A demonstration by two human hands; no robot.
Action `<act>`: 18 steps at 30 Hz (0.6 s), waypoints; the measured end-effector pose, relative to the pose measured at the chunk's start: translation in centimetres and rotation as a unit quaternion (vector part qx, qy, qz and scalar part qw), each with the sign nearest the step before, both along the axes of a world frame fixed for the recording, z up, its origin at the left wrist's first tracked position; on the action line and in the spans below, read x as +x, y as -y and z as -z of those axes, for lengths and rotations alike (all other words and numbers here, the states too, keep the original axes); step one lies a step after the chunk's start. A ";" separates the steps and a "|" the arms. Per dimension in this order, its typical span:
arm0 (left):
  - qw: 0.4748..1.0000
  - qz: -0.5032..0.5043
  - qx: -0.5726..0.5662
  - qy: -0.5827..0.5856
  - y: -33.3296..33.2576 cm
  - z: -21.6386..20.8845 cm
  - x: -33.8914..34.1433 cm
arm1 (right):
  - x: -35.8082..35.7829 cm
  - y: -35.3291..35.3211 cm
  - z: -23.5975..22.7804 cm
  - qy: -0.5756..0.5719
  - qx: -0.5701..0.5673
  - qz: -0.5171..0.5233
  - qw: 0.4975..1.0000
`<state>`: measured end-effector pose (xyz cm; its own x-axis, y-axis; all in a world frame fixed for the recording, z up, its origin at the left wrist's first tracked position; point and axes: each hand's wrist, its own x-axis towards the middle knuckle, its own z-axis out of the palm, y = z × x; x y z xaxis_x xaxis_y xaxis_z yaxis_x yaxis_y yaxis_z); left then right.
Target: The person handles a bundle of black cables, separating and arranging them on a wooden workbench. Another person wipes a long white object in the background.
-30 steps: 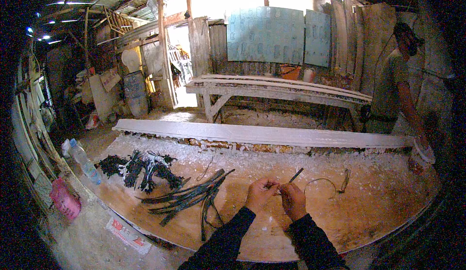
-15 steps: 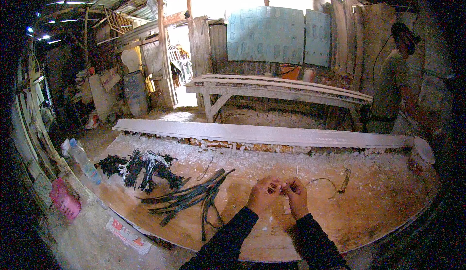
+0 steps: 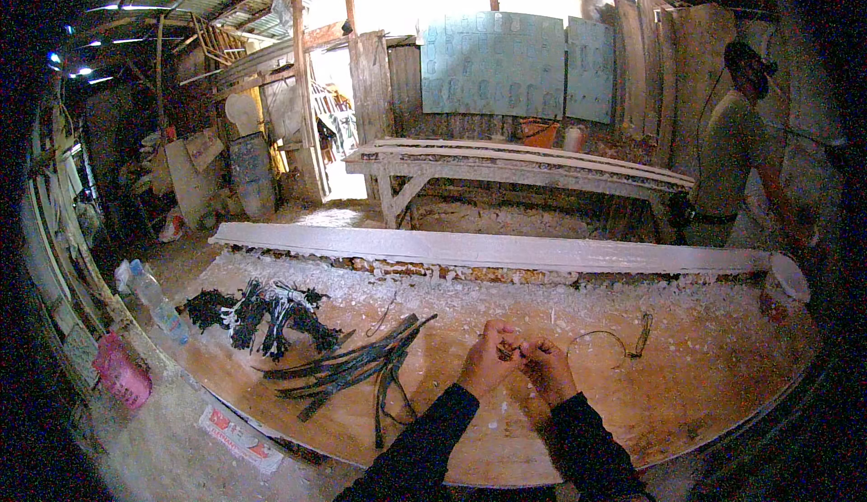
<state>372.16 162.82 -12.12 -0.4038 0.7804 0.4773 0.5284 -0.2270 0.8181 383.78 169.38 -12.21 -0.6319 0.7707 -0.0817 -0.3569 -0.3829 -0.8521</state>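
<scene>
My left hand (image 3: 489, 359) and my right hand (image 3: 549, 372) meet above the middle of the wooden board (image 3: 695, 403). The fingers of both are closed and pinched, almost touching each other. A small dark bit shows between them, too little to name. Left of my hands lies a loose pile of flat black strips (image 3: 348, 371). Behind it are several tied bundles of short black strands (image 3: 298, 326), some with white among them. A thin dark cord (image 3: 639, 338) lies looped on the board to the right of my hands.
A long white-coated beam (image 3: 488, 246) runs along the board's far edge, with white crumbs before it. A plastic bottle (image 3: 161, 305) and a pink bag (image 3: 122, 371) are at left. A white tub (image 3: 787, 276) and a co-worker (image 3: 727, 154) are at right.
My left fingers have curled more upright, and my right hand has turned and dropped slightly. At right, the co-worker's arm has shifted.
</scene>
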 end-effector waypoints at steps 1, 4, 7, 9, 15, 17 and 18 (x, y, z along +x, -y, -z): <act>1.000 -0.009 -0.021 0.000 -0.1 0.1 0.0 | 0.0 0.0 0.1 0.012 -0.002 0.005 1.000; 1.000 -0.008 0.000 0.024 -0.2 0.2 0.1 | -0.1 0.0 0.2 0.015 -0.010 0.000 1.000; 0.999 -0.017 -0.013 0.047 -0.1 0.1 0.3 | 0.0 -0.1 0.2 0.025 0.011 -0.004 1.000; 0.997 -0.019 0.014 0.071 -0.1 0.0 0.5 | 0.1 0.0 0.0 0.038 0.041 -0.002 0.998; 0.987 0.036 0.055 0.144 -0.1 -0.5 0.3 | -0.2 0.7 -0.4 0.023 0.093 0.037 0.995; 0.988 0.045 0.051 0.140 0.0 -0.6 0.2 | -0.3 0.7 -0.3 0.010 0.086 0.030 0.996; 0.990 0.043 0.041 0.130 0.0 -0.6 0.2 | -0.2 0.6 -0.2 -0.001 0.068 0.020 0.997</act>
